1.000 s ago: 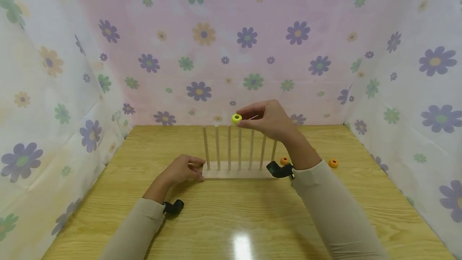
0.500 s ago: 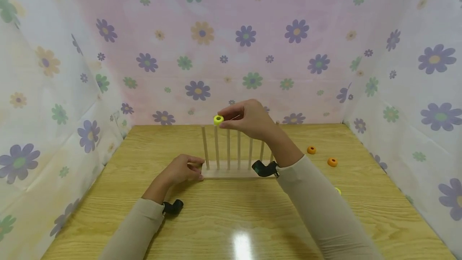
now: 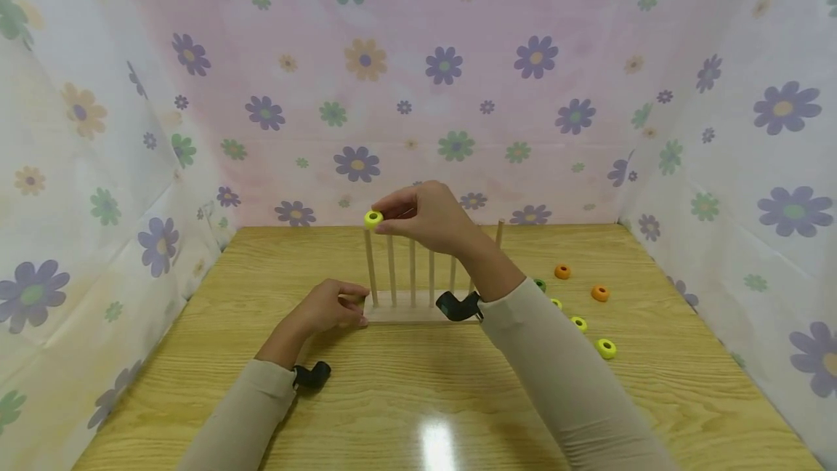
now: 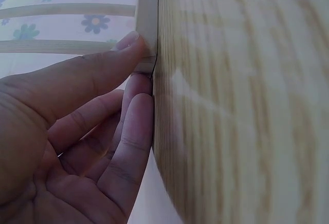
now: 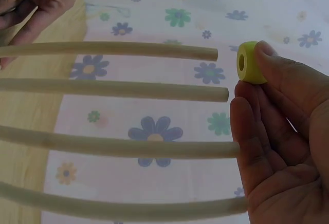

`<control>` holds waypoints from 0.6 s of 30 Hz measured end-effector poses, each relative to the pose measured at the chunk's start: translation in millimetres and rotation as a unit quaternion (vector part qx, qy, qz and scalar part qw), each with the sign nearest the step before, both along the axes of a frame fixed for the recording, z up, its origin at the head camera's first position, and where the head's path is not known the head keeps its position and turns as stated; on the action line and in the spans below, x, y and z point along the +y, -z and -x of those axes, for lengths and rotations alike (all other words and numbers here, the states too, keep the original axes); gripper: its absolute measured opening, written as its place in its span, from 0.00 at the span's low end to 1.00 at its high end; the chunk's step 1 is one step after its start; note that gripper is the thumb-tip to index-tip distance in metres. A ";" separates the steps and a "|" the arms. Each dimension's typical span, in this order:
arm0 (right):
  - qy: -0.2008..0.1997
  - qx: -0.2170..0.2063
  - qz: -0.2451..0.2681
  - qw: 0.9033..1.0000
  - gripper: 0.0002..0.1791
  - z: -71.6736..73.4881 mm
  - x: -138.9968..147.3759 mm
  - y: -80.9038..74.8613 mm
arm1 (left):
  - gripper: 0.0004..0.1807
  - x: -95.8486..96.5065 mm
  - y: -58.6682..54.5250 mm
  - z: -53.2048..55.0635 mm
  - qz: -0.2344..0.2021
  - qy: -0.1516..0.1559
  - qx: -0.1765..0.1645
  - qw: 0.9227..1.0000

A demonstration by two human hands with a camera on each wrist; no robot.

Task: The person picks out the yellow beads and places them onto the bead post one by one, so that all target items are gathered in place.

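A pale wooden stand (image 3: 408, 316) with a row of upright pegs sits on the table. My left hand (image 3: 325, 305) holds its left end. Close up in the left wrist view, the thumb lies on the base's end (image 4: 147, 44) with curled fingers against it. Between thumb and fingertips, my right hand (image 3: 431, 218) pinches a yellow bead (image 3: 373, 220) by its side. In the head view the bead appears right at the top of the leftmost peg (image 3: 370, 267). The right wrist view shows the bead (image 5: 252, 64) just off that peg's tip (image 5: 211, 54), hole facing it.
Right of the stand, several loose beads lie on the wood-grain table (image 3: 405, 391): yellow beads (image 3: 606, 348), orange beads (image 3: 600, 294) and a partly hidden green bead (image 3: 540, 285). Flowered cloth (image 3: 445, 122) walls in the back and both sides.
My right hand has carried the yellow bead leftward above the pegs, from around the middle ones to the leftmost. More loose beads show beside the right forearm. The left hand has stayed put.
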State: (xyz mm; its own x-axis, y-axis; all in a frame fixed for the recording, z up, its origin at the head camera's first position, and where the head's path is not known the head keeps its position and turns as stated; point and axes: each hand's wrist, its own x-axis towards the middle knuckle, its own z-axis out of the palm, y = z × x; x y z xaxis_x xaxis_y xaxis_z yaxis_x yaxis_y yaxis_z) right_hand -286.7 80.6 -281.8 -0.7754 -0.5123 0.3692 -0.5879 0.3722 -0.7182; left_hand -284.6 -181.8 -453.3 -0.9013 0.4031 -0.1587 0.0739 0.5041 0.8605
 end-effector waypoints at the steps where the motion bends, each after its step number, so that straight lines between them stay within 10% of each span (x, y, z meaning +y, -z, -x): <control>1: 0.001 0.002 -0.002 1.000 0.14 0.2 -1.9 -0.1 | 0.32 0.0 0.1 -0.1 -0.001 0.000 0.001 1.000; 18: 0.012 -0.002 -0.018 1.000 0.15 5.0 -15.8 4.6 | 0.32 1.0 -1.4 -1.1 0.008 -0.004 0.004 1.000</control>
State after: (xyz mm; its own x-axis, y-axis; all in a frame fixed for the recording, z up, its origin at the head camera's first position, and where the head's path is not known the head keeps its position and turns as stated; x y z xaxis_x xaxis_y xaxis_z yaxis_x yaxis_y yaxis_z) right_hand -291.6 64.8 -286.4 -0.7894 -0.5059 0.3476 -0.5752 0.4119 -0.7068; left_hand -283.5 -180.8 -451.9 -0.9054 0.3940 -0.1583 0.0765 0.5181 0.8519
